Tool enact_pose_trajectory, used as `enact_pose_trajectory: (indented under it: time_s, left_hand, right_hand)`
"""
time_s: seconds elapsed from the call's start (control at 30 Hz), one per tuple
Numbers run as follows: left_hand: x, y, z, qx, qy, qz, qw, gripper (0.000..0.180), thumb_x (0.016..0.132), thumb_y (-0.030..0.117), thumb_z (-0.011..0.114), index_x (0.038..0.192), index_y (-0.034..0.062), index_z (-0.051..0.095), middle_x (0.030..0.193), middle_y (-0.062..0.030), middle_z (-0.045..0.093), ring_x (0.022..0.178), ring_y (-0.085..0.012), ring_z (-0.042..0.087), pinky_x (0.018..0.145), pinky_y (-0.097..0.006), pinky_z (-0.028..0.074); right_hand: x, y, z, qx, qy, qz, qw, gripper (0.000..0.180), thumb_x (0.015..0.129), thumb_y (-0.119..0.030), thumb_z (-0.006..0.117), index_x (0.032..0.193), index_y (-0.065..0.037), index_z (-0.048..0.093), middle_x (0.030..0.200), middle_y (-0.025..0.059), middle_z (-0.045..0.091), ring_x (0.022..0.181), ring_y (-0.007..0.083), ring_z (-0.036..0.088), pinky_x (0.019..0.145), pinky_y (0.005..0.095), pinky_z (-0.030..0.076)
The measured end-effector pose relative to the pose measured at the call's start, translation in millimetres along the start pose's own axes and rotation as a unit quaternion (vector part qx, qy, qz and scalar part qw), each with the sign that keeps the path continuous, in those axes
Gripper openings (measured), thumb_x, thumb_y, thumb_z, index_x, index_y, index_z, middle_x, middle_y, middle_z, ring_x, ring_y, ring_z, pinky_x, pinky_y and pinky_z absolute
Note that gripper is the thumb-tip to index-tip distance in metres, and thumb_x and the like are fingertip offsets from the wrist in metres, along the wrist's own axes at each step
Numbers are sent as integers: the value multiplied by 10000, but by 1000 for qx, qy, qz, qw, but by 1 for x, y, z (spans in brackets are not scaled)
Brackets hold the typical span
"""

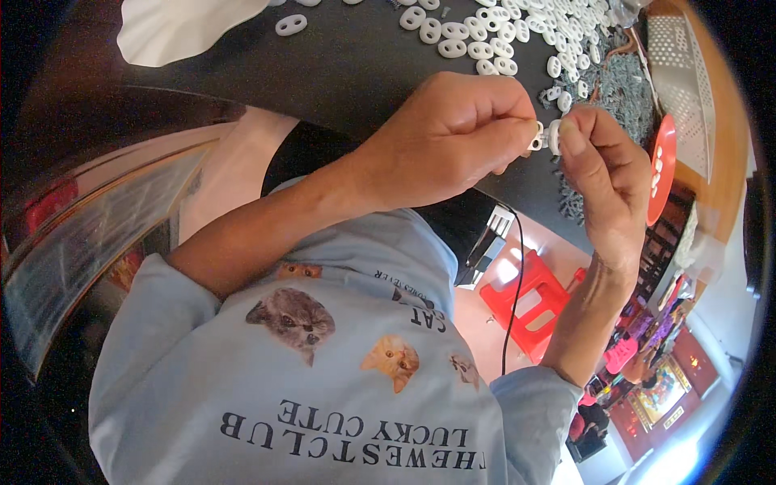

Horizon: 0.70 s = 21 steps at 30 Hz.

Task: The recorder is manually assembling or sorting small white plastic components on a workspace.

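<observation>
Before you is a dark table (356,65). On it lie a heap of small white oval plastic pieces (501,32) at the far side, a pile of small grey parts (622,89) just beside them, and a white sheet (186,28) to the left.

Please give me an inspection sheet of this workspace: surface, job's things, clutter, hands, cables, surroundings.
Surface: dark tabletop.
Job's things: small white two-hole piece pinched between both hands; pile of white pieces beyond; heap of small grey parts at right.
Clutter: white sheet at far left; white perforated tray; red round disc.
Hands: left hand and right hand meet on the piece.
Cables: thin black cord hanging below the hands.
Surroundings: red stool on a pale floor.
</observation>
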<state>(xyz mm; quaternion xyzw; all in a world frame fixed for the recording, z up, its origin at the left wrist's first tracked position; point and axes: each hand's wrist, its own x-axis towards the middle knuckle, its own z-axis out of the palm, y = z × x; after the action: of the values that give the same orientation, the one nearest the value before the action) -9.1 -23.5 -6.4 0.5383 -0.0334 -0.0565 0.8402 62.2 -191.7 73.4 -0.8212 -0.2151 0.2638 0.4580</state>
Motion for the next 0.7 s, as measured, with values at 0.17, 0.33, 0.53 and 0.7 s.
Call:
enact_pose_trajectory:
  time_s: [0.17, 0.33, 0.53, 0.7]
  left_hand:
    - [0, -1, 1, 1, 2, -7, 1000, 181, 947, 188, 538, 838, 53, 588, 632, 46, 503, 486, 4, 363, 420, -191, 253]
    - [-1, 0, 0, 6, 0, -5, 1000, 192, 952, 210, 537, 840, 61, 586, 640, 47, 501, 496, 1, 369, 429, -186, 258]
    - [0, -1, 0, 18, 5, 5, 1000, 213, 952, 241, 537, 853, 59, 591, 636, 49, 490, 500, -5, 375, 432, -188, 267]
    - [0, 2, -1, 23, 8, 3, 1000, 229, 951, 245, 536, 849, 48, 593, 612, 49, 478, 487, -9, 373, 422, -192, 267]
  right_hand:
    - [0, 2, 3, 23, 7, -6, 1000, 193, 936, -172, 579, 853, 2, 580, 728, -52, 506, 677, 35, 405, 577, 205, 320]
    - [-1, 2, 5, 10, -5, -19, 1000, 172, 936, -152, 582, 852, -2, 570, 732, -53, 496, 681, 34, 399, 587, 201, 320]
    - [-1, 4, 16, 47, 30, -29, 998, 165, 941, -130, 570, 849, 7, 571, 736, -45, 517, 690, 35, 418, 593, 200, 336]
    - [-1, 5, 19, 65, 41, -6, 997, 175, 946, -136, 568, 866, 18, 586, 748, -34, 544, 700, 39, 438, 614, 194, 353]
